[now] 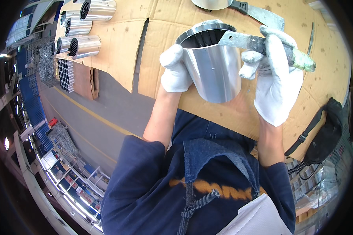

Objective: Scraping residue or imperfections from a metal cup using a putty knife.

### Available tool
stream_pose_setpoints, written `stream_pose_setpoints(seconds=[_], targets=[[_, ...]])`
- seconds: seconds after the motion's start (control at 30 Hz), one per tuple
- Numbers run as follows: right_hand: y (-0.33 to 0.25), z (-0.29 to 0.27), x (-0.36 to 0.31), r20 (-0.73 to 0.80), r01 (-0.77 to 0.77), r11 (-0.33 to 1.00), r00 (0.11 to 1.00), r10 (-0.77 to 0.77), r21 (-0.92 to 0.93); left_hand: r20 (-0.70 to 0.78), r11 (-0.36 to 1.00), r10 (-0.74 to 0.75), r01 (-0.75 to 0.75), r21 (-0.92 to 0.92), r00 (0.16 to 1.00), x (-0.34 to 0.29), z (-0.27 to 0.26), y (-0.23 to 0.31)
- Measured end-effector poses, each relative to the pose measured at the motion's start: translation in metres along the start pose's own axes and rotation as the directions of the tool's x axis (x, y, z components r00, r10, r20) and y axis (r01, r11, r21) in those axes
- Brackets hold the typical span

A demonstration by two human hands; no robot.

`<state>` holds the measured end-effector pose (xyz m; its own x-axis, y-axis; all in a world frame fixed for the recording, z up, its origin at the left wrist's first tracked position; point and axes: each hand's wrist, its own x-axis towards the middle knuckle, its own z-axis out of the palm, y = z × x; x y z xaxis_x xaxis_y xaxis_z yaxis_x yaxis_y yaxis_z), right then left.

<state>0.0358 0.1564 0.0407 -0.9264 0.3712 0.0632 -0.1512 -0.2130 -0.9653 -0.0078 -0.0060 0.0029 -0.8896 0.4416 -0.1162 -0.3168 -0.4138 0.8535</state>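
Note:
A shiny metal cylinder [213, 74] with dark ribs inside its open top is tilted up in front of me. My left hand [174, 70], in a white glove, is closed around its left side. My right hand [277, 74], gloved too, grips a scraper [255, 43] by its worn, taped handle. The scraper's flat blade lies at the right side of the cylinder's rim. Beyond them, a second scraper [262, 17] with a dark handle rests on the cardboard beside another metal cylinder [212, 3], which the top edge cuts off.
Brown cardboard [164, 23] covers the worktop. Several finished-looking metal cylinders [86, 46] lie at the far left. A black waist bag [323, 133] sits at the right edge. Wire cages [41, 58] and a grey floor [86, 113] with a yellow line are on the left.

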Motion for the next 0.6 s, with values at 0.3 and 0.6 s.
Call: stream_pose_setpoints(seconds=[0.3, 0.6], targets=[[0.003, -0.013, 0.002, 0.031, -0.166, 0.886, 0.985, 0.170, 0.433, -0.033, 0.993, -0.074, 0.071, -0.090, 0.997, -0.003, -0.015, -0.014], [-0.004, -0.011, -0.004, -0.079, -0.243, 0.704, 0.917, 0.392, 0.667, -0.016, 0.988, -0.130, 0.128, -0.087, 0.991, -0.002, -0.016, -0.014]])
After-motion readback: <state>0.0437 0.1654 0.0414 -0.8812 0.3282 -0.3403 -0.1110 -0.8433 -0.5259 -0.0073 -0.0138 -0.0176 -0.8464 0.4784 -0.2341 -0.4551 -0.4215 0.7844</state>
